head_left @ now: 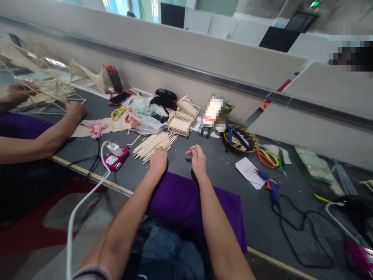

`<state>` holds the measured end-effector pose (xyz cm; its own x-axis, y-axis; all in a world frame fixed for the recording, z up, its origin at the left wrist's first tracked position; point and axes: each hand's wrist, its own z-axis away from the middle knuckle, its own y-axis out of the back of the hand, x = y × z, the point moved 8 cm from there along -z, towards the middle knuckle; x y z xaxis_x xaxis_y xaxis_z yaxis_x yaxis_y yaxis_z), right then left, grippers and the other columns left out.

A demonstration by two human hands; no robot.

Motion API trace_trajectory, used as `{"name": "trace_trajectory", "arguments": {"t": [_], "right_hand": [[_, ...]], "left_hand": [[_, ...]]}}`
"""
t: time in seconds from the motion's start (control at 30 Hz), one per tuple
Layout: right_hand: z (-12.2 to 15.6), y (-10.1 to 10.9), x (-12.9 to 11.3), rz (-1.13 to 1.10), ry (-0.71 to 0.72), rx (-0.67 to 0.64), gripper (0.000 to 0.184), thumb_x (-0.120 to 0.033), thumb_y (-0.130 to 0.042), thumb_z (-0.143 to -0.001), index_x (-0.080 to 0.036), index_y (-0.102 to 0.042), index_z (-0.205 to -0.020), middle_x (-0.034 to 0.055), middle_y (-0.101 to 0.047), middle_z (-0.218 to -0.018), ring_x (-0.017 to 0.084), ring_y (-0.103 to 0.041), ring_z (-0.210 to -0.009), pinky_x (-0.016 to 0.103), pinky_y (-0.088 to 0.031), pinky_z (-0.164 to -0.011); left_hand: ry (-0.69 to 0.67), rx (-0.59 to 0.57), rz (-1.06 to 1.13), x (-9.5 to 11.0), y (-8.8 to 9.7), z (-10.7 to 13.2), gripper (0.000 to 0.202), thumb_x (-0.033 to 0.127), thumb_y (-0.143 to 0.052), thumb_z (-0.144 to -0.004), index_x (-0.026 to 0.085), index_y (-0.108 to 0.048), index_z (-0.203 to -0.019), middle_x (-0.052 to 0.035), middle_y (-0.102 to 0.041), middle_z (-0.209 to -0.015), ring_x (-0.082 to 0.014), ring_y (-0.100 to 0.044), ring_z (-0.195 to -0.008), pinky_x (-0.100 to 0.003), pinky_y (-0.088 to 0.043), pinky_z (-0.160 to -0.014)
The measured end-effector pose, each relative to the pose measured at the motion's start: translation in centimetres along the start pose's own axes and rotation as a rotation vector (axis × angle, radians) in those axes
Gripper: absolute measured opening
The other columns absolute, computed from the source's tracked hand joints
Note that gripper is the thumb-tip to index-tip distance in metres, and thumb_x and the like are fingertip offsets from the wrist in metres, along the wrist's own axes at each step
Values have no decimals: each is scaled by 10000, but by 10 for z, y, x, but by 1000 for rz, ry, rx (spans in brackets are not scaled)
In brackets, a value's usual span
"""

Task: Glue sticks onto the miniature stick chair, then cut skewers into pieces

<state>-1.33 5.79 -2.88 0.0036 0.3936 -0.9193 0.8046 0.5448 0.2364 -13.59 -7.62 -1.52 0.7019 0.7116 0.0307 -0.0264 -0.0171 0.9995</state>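
A loose pile of thin wooden sticks [150, 144] lies on the dark grey table in front of me. My left hand [159, 160] rests at the pile's near right side, its fingers curled down onto the sticks; the fingertips are partly hidden. To the right, my right hand [198, 160] is raised slightly over the table, thumb and fingers pinched together. The short end of a wooden stick [197, 147] shows between them. Behind the pile stands a small model of wooden sticks [180, 123]. A purple cloth [177, 194] lies under my forearms.
A wicker basket [253, 147] holds a blue tool. Right of it lie paper [247, 171], scissors [269, 158] and a blue glue gun [271, 186] with its cord. At left are a power strip [116, 160], a pink glue gun [97, 129] and a co-worker's hands [75, 111] at a stick frame.
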Motion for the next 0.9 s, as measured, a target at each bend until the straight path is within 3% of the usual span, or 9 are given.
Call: {"name": "trace_trajectory", "arguments": {"t": [0.13,0.23,0.33,0.4,0.5,0.57,0.67,0.8,0.9], "right_hand": [[2,-5,5,17,-20,25,198,-375,-373,-925,-242,-520,-920,-22,-670,-712,154,-652,-679,302,-508,-737],[1,-13,8,-7,-38,1,212,-395,-369,-923,-243,-516,-909,-31,-649,-675,152,-648,-635,297,-513,-696],[1,-6,5,-74,-39,32,209,-391,-395,-908,-232,-530,-882,-18,-661,-701,152,-651,-646,295,-523,-684],[0,11,1,-91,-18,132,210,-381,-428,-895,-217,-557,-870,10,-685,-778,157,-658,-696,300,-527,-701],[-2,38,-3,-116,19,279,231,-383,-477,-875,-194,-608,-893,61,-700,-931,174,-671,-782,308,-530,-714],[-6,47,-4,-149,32,318,242,-384,-502,-869,-187,-636,-909,84,-708,-1004,192,-673,-882,321,-529,-765],[-12,44,-3,-235,16,274,254,-378,-528,-866,-182,-669,-945,89,-724,-1043,204,-662,-976,349,-513,-865],[-14,30,-4,-370,-28,147,295,-364,-559,-858,-192,-670,-1070,88,-716,-1135,211,-651,-1070,386,-482,-963],[-11,28,-10,-340,-6,84,276,-357,-576,-850,-202,-684,-1052,83,-711,-1162,218,-591,-1192,414,-403,-1066]], "left_hand": [[-17,22,52,6,-1,-8,323,66,-363,-871,69,-663,-992,-206,-629,-1030,-309,-588,-1004,-361,-479,-705],[39,96,254,11,4,-14,251,141,-425,-878,114,-668,-933,-167,-659,-988,-277,-616,-925,-341,-459,-712],[-24,200,683,36,9,-20,138,198,-510,-858,180,-646,-868,-69,-678,-853,-202,-618,-809,-292,-439,-722],[-134,246,1046,60,11,-24,92,189,-524,-839,189,-615,-831,-17,-661,-776,-156,-604,-732,-259,-436,-701],[-156,276,1414,80,4,-29,39,210,-569,-785,179,-592,-796,8,-631,-730,-123,-562,-656,-234,-429,-650],[-148,231,1582,88,-5,-31,94,233,-601,-750,171,-606,-821,13,-625,-719,-111,-539,-629,-224,-420,-621],[-172,115,1733,96,-14,-31,158,277,-653,-716,158,-623,-816,18,-611,-675,-92,-500,-572,-209,-386,-561],[-230,23,1802,103,-14,-28,206,292,-729,-670,150,-627,-780,28,-603,-644,-80,-493,-562,-202,-393,-568],[-234,-39,1828,108,-14,-27,271,341,-783,-623,151,-622,-727,24,-609,-646,-85,-510,-584,-209,-409,-592]]}}
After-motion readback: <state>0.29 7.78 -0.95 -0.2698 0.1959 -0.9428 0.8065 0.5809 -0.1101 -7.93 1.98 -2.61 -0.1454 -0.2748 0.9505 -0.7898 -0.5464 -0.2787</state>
